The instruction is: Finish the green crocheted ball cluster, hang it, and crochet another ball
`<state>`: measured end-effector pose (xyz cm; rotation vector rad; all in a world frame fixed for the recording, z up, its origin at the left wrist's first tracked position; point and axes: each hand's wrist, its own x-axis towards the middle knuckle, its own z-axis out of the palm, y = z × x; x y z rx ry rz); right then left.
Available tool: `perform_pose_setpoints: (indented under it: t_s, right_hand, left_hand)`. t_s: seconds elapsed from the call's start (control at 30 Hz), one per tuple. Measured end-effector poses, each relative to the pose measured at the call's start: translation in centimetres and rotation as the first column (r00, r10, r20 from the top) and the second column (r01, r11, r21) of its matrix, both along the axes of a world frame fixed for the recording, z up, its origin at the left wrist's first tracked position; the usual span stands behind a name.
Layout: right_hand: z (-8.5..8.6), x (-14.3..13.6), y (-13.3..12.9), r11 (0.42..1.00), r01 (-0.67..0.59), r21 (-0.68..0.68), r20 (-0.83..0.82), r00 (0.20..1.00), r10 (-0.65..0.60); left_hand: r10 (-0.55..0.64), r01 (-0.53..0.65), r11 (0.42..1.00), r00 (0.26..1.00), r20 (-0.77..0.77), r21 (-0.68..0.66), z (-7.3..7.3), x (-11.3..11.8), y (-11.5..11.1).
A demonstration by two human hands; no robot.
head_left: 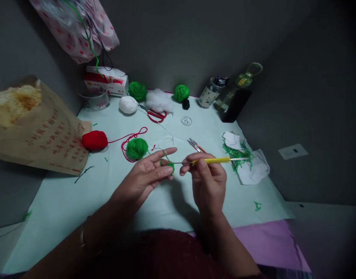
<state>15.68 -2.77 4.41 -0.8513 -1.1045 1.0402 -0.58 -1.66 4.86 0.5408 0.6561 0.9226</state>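
Note:
Between the thumb and fingers of my left hand (145, 174) is a small green crocheted piece (171, 167), with its index finger stretched out and green yarn running over it. My right hand (208, 178) is closed on a crochet hook with a yellow handle (214, 160). The hook's thin metal shaft points left and its tip meets the green piece. Just behind my left hand lies a green yarn ball (137, 148), from which a strand leads toward my fingers. A red yarn ball (94, 140) with a looped strand is further left.
A paper bag with food (44, 131) stands at the left. Toward the back are a tissue box (116, 86), white yarn ball (128, 105), red-handled scissors (157, 115), pen cup (208, 94) and bottle (226, 99). Small scissors (196, 145) and green scraps (238, 155) lie right.

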Motion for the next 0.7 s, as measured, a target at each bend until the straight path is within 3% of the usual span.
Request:
perform_pose_setpoints:
  t_s: [0.07, 0.17, 0.23, 0.3, 0.37, 0.4, 0.43, 0.5, 0.6, 0.7]
  right_hand:
    - [0.2, 0.5, 0.4, 0.990, -0.073, -0.119, -0.153, 0.987, 0.054]
    - [0.1, 0.6, 0.5, 0.966, -0.164, -0.200, -0.206, 0.971, 0.122]
    - [-0.3, 0.2, 0.0, 0.986, -0.109, -0.128, -0.064, 0.993, 0.102]
    - [-0.9, -0.1, -0.6, 0.995, 0.028, 0.099, 0.241, 0.969, -0.051]
    - [-1.3, -0.2, -1.0, 0.926, 0.096, 0.366, 0.480, 0.833, -0.276]
    - [-1.4, -0.2, -1.1, 0.890, 0.098, 0.444, 0.524, 0.778, -0.347]
    - [-1.4, -0.1, -1.1, 0.876, 0.109, 0.470, 0.522, 0.766, -0.375]
    - [-1.1, 0.0, -0.9, 0.910, 0.154, 0.385, 0.423, 0.847, -0.323]
    - [-0.8, -0.1, -0.4, 0.961, 0.137, 0.241, 0.317, 0.925, -0.211]
    - [-0.9, -0.4, -0.5, 0.920, 0.103, 0.378, 0.505, 0.810, -0.298]
  left_hand:
    - [-0.036, 0.036, 0.999, 0.999, 0.041, -0.012, 0.2, 0.0, 0.0]
    - [0.016, -0.017, 1.000, 0.999, 0.032, 0.019, 0.1, 0.4, -0.3]
    - [0.121, -0.117, 0.990, 0.992, -0.040, 0.083, -0.1, 1.1, -0.6]
    - [0.220, -0.206, 0.968, 0.971, -0.092, 0.142, -0.3, 1.7, -1.0]
    - [0.218, -0.209, 0.972, 0.973, -0.082, 0.107, -0.4, 2.1, -1.1]
    - [0.191, -0.188, 0.980, 0.980, -0.055, 0.059, -0.5, 2.1, -1.1]
    - [0.166, -0.165, 0.986, 0.986, -0.024, 0.009, -0.6, 2.1, -1.1]
    - [0.158, -0.157, 0.986, 0.987, 0.018, -0.053, -0.8, 1.9, -0.9]
    - [0.234, -0.234, 0.972, 0.972, -0.026, 0.008, -0.8, 1.8, -0.8]
    - [0.218, -0.217, 0.976, 0.975, -0.034, 0.034, -0.7, 1.7, -0.8]
